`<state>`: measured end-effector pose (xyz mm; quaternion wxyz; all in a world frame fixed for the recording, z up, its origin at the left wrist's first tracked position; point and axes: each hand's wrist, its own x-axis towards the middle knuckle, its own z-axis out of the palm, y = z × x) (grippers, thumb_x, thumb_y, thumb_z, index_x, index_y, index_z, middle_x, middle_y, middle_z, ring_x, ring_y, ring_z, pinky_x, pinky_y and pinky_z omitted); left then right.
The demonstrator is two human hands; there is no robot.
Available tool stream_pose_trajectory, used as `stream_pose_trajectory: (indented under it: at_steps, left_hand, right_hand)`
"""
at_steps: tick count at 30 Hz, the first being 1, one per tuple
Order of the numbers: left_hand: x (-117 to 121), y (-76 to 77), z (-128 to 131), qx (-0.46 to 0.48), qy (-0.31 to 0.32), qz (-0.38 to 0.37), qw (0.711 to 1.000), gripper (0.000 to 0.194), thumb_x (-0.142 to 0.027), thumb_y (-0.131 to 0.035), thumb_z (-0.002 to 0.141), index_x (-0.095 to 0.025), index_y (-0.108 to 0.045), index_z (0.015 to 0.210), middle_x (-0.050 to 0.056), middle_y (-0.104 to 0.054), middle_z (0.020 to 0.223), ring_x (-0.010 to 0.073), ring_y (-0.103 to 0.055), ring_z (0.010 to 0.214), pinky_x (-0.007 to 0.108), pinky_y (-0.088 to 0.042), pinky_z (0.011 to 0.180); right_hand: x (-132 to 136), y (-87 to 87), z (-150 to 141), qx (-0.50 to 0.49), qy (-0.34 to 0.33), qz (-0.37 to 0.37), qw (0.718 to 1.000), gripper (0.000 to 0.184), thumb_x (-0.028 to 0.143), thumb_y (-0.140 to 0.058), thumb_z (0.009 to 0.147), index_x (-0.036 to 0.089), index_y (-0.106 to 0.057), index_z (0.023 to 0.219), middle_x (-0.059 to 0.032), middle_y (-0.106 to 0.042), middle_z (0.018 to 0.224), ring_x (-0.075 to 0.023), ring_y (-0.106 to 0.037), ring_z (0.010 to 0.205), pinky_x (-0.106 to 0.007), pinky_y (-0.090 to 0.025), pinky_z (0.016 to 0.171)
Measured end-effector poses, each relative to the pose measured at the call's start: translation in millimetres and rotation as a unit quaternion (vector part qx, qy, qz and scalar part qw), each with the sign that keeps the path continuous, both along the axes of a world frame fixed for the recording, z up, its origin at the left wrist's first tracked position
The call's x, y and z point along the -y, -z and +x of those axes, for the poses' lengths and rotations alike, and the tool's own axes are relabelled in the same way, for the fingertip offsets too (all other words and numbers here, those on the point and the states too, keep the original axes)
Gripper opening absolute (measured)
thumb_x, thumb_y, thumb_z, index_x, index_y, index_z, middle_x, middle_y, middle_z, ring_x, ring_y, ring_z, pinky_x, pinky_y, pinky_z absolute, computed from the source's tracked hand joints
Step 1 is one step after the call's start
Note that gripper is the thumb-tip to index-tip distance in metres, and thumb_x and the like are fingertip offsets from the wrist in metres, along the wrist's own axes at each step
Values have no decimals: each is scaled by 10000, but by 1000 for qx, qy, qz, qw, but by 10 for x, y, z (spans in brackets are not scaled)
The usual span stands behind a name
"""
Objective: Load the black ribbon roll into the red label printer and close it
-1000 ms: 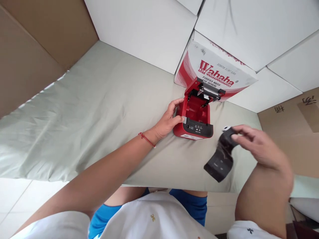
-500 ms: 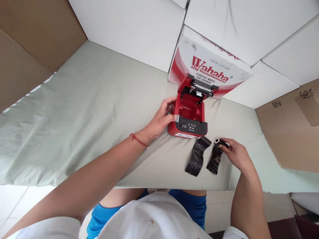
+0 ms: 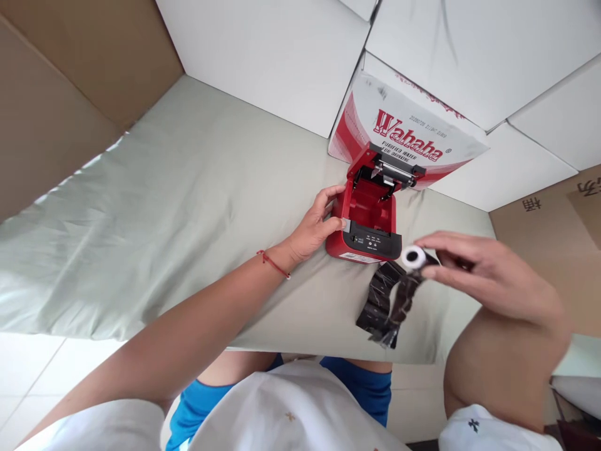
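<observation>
A red label printer (image 3: pixel 364 216) sits on the cloth with its lid raised, and its inside looks bare. My left hand (image 3: pixel 317 228) grips the printer's left side, thumb on the grey tab at the front corner. Off to the printer's right, my right hand (image 3: pixel 479 266) pinches a small label roll (image 3: pixel 416 257) with a white core, held above the cloth. From the roll hangs a crumpled dark strip, smeared by motion. Beside and partly behind it, a black label strip (image 3: pixel 379 297) lies wavy on the cloth in front of the printer.
Behind the printer stands a white and red Wahaba-style printed carton (image 3: pixel 404 125), close to the raised lid. White boxes (image 3: pixel 267 56) form the back wall. Brown cardboard (image 3: pixel 84 81) stands at the left and another brown box (image 3: pixel 554 250) at the right. A pale green cloth (image 3: pixel 188 188) covers the table.
A black strip left my right hand and came to lie on the cloth. The hand went down to a roll with its own strip and has lifted it. My left hand stays on the printer.
</observation>
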<state>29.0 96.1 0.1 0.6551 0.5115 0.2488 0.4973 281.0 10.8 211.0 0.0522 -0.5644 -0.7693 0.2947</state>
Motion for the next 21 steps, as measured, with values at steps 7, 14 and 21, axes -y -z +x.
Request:
stream_pose_trajectory:
  at_steps: [7, 14, 21]
  left_hand:
    - [28, 5, 12, 9, -9, -7, 1000, 706, -372, -738, 839, -282, -485, 1492, 90, -472, 1697, 339, -492, 1542, 592, -379, 1341]
    - [-14, 99, 48, -7, -23, 33, 999, 673, -364, -694, 885, -297, -496, 1525, 86, -501, 1651, 324, -496, 1522, 563, -400, 1324]
    - [162, 10, 7, -140, -157, 247, 946, 667, -352, -630, 926, -284, -490, 1575, 142, -421, 1693, 370, -371, 1612, 635, -324, 1354]
  right_hand:
    - [-807, 383, -652, 163, -6, 70, 984, 277, 297, -650, 951, 218, -810, 1163, -45, -810, 1047, -197, -675, 811, -328, -473, 731]
    - [-1128, 540, -824, 273, -102, -5, 957, 175, 221, -613, 975, 195, -778, 1026, -80, -793, 952, -217, -665, 809, -321, -420, 695]
    - [-1144, 643, -786, 243, -136, -26, 960, 200, 154, -598, 981, 189, -791, 943, -84, -824, 954, -206, -707, 802, -292, -498, 728]
